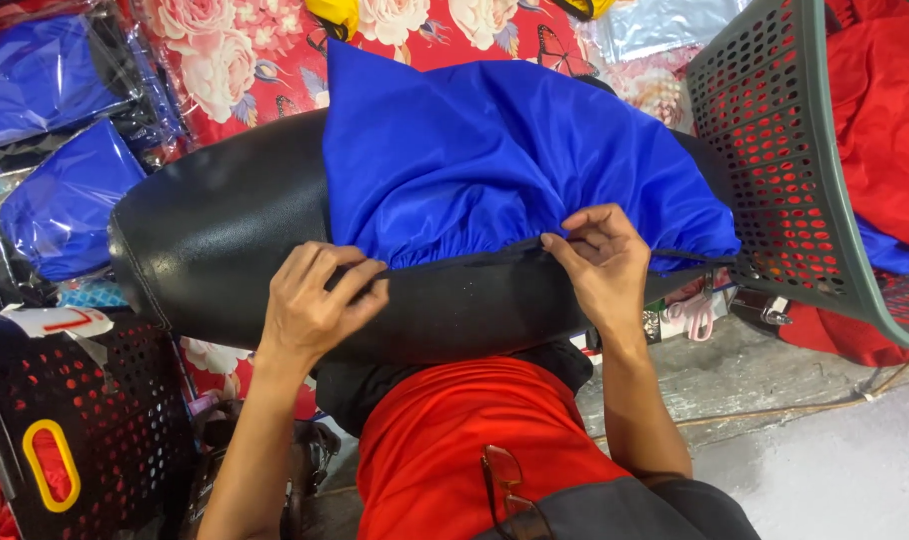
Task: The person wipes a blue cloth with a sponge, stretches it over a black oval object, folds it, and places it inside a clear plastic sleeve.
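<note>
A black padded seat (225, 240) lies across my lap, its narrow end to the left. A bright blue elastic-edged fabric cover (495, 150) is pulled over its right half. My left hand (315, 300) pinches the cover's gathered hem at the middle of the seat's near side. My right hand (600, 265) grips the same hem further right, fingers curled over the edge. Below the seat are my red shirt (455, 450) and a pair of glasses hanging from it.
A grey perforated basket (785, 170) holding red fabric stands at the right. Blue covers in clear plastic bags (65, 190) lie at the left. A black perforated crate (95, 420) with a yellow handle sits bottom left. A floral red cloth (245, 60) lies behind. Pink-handled scissors (695, 315) rest on the concrete floor.
</note>
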